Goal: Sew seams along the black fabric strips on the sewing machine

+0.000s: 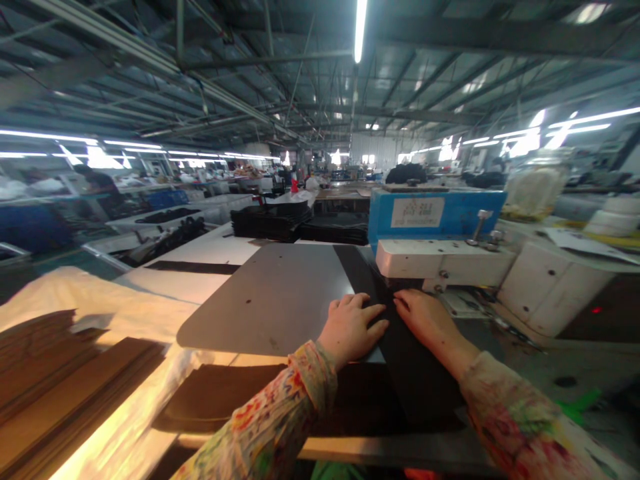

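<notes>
A long black strip of material (407, 357) runs from the front edge up along the right side of a grey metal plate (280, 293), beside a sewing machine head (445, 260). My left hand (354, 325) lies palm down where plate and strip meet, its fingers spread. On the strip's right edge, just below the machine head, my right hand (417, 313) has its fingers pressed together at the material. What the right fingertips pinch is too small to make out fully, but they touch the black strip.
Black stacked pieces (270, 220) sit behind the plate. Brown stacked panels (75, 380) lie at the left on plastic sheeting. A blue machine cover (435, 210) rises at the right, with a glass jar (537, 187) and white thread cones (615, 217) beyond it.
</notes>
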Tool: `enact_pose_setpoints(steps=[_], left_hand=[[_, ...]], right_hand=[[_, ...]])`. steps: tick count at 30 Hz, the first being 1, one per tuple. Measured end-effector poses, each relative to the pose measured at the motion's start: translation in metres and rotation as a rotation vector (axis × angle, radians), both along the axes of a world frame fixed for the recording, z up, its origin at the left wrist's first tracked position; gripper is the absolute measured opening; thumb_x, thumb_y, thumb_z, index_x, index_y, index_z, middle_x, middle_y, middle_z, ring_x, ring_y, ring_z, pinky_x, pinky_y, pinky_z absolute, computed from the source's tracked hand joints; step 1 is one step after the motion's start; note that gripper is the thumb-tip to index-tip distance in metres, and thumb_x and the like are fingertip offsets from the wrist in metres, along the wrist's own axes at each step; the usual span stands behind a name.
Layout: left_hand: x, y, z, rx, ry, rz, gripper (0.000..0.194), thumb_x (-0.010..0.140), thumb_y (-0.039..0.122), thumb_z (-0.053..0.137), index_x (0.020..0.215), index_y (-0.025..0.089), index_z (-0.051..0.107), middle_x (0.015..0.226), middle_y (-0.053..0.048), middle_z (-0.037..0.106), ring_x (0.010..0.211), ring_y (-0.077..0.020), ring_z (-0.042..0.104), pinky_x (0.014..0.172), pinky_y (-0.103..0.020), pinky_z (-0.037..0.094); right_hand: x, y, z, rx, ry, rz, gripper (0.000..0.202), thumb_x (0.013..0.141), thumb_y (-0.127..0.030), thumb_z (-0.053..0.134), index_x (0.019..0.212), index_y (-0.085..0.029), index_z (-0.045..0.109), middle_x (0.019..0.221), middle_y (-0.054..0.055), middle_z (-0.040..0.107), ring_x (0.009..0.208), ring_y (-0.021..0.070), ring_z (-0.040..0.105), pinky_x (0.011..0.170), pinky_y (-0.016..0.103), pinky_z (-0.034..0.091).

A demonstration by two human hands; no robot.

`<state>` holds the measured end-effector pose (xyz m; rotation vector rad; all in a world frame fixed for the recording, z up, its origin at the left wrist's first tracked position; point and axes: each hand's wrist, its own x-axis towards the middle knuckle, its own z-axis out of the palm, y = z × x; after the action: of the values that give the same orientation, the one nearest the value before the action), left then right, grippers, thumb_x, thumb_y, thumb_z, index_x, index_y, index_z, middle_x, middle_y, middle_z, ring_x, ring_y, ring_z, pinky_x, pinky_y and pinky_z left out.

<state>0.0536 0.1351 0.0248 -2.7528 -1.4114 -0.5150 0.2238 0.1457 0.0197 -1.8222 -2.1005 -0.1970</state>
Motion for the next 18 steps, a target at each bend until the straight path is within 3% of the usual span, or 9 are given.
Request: enact_pose_setpoints(steps=[18], left_hand=[[-0.0011,0.0024,-0.0024,0.035,-0.021,-0.013,0.037,0.085,0.05,0.033,0.116,0.037,0.049,0.121,-0.003,0.048,0.108,-0.0234,0.043,0.084,-0.043,0.037]], right_hand=[[-0.0016,-0.001,0.001,0.002,-0.026,-0.014,0.024,0.085,-0.02,0.04,0.096,-0.016,0.061,0.094,0.007,0.065,0.083,0.0182,0.059,0.07,0.026,0.041]])
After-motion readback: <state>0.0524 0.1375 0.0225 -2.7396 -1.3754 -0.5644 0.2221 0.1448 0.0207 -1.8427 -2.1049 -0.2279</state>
